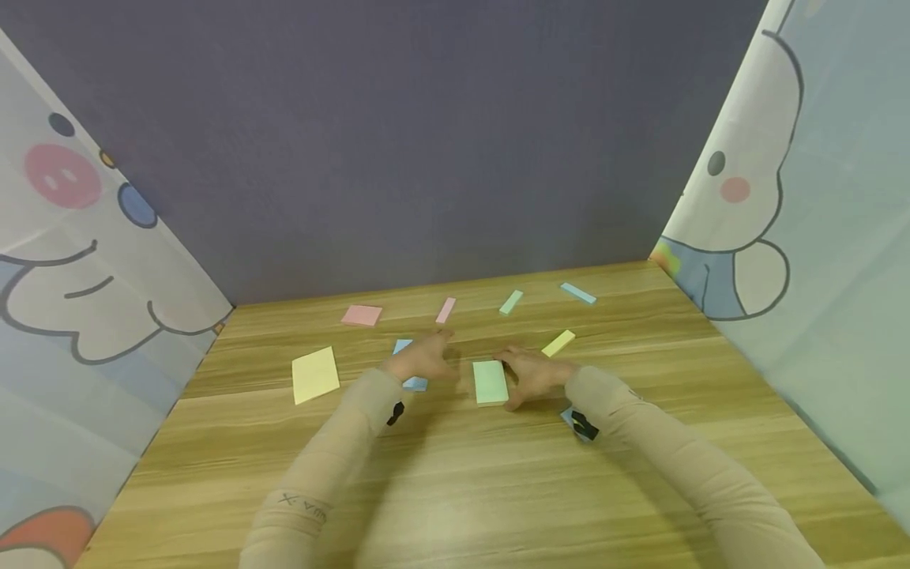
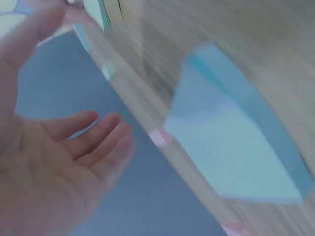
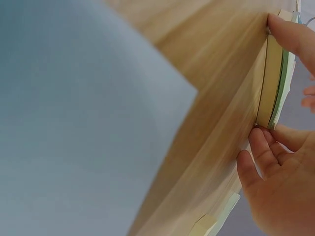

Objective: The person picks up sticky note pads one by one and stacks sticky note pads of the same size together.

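Note:
My right hand pinches a pad of green sticky notes by its edges, near the middle of the table. In the right wrist view, the thumb and fingertips touch opposite ends of a stack, with a thick pale yellow layer against a green one. My left hand hovers to the left of the green pad with its fingers extended and holds nothing. Beneath the left wrist lies a blue pad, partly hidden by that hand; the left wrist view shows this blue pad large and blurred.
Left on the wooden table lie a yellow pad and a pink pad. Narrow pink, green, blue and yellow strips lie farther back. Another blue pad sits under the right wrist.

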A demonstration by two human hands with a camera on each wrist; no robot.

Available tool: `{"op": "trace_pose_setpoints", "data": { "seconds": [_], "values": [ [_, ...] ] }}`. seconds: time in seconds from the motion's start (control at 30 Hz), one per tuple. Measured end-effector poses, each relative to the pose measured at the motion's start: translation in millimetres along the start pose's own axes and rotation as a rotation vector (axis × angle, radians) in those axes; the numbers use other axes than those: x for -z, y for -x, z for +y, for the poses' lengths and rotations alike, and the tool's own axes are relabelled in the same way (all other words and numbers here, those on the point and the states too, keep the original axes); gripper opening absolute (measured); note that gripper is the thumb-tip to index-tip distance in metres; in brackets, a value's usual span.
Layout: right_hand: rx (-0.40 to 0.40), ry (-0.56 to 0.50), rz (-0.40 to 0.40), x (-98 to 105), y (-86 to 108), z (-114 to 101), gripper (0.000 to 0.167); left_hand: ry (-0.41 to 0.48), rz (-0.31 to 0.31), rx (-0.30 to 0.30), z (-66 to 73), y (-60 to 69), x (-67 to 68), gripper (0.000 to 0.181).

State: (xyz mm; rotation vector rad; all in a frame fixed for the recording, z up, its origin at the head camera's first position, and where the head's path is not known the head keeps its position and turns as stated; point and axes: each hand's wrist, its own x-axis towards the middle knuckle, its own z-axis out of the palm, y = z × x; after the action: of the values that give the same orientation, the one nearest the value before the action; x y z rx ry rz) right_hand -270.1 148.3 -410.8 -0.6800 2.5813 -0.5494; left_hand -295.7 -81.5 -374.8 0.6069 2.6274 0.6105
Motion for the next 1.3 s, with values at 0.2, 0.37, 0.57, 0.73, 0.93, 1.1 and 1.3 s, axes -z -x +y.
{"op": "trace_pose_setpoints", "data": {
  "seconds": [0.2, 0.37, 0.57, 0.73, 0.93, 1.1, 1.3],
  "values": [
    [-0.037, -0.026, 0.000, -2, -1.9, 2, 0.096, 0.030, 0.241, -0.009, -25.2, -0.1, 20.1, 0.067],
    [-0.045, -0.026, -0.004, -2, -2.2, -1, 0.097, 0.054, 0.533, -0.014, -50.8, 3.6, 35.6, 0.048],
    [-0.038, -0.016, 0.015, -3, -2.7, -2, 0.096, 0.075, 0.628, 0.037, -84.2, 5.5, 55.2, 0.045],
    [-0.047, -0.022, 0.022, -3, -1.7, -2, 0.096, 0.132, 0.613, 0.115, -106.6, 2.2, 69.6, 0.050],
    [-0.049, -0.030, 0.036, -2, -1.5, -1, 0.096, 0.122, 0.548, 0.255, -125.5, -5.6, 74.4, 0.060],
    [-0.041, -0.021, 0.038, -5, -0.5, 1, 0.096, 0.082, 0.451, 0.374, -142.6, -14.1, 68.0, 0.072],
    [-0.018, -0.037, 0.059, -4, -3.2, 0, 0.096, 0.050, 0.383, 0.475, -161.1, -27.2, 66.9, 0.076]
  ]
}}
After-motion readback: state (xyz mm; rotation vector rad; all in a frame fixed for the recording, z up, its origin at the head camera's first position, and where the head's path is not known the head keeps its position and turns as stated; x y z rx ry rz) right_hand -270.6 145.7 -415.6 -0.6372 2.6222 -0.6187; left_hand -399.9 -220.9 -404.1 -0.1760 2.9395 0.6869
